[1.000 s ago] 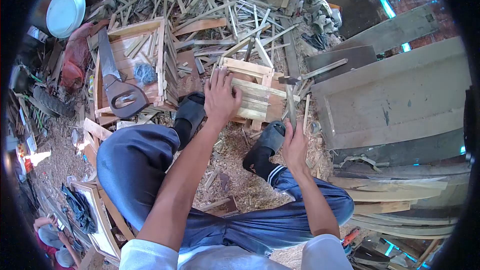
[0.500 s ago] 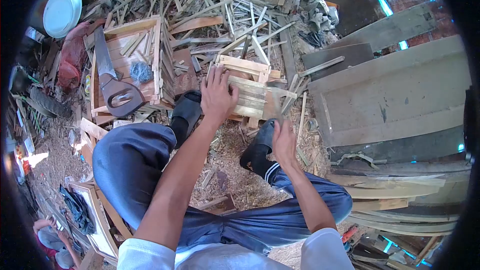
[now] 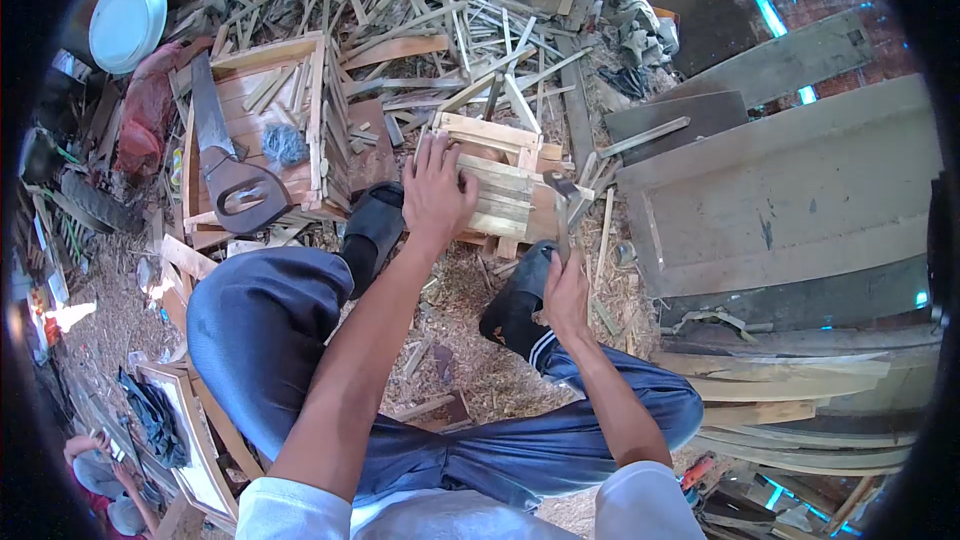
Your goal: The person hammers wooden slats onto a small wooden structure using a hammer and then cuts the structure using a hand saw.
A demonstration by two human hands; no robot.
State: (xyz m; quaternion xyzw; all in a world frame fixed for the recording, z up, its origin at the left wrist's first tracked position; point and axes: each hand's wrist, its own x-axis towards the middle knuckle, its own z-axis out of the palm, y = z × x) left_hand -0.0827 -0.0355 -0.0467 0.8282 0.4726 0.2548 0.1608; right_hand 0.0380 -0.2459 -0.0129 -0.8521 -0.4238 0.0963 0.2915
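A small wooden crate (image 3: pixel 497 202) of pale slats sits on the ground between my feet. My left hand (image 3: pixel 438 190) lies over its left end, fingers stretched forward across the slats and pressing on them. In my right hand (image 3: pixel 567 292) is a hammer (image 3: pixel 562 202), gripped by its handle, with the head raised beside the crate's right end. The fingers of that hand are wrapped round the handle close to my right shoe (image 3: pixel 533 265).
To the left stands a larger wooden crate (image 3: pixel 318 120) holding wood strips and a bag of nails (image 3: pixel 284 145). A handsaw (image 3: pixel 240 190) rests across it. Loose wood strips (image 3: pixel 400 0) are heaped at the back. Boards (image 3: pixel 790 190) lie on the right. Another person (image 3: pixel 105 480) sits at lower left.
The hammer, blurred over the crate's right end before, now shows clearly with its head a little farther right. My left hand stays in place on the slats.
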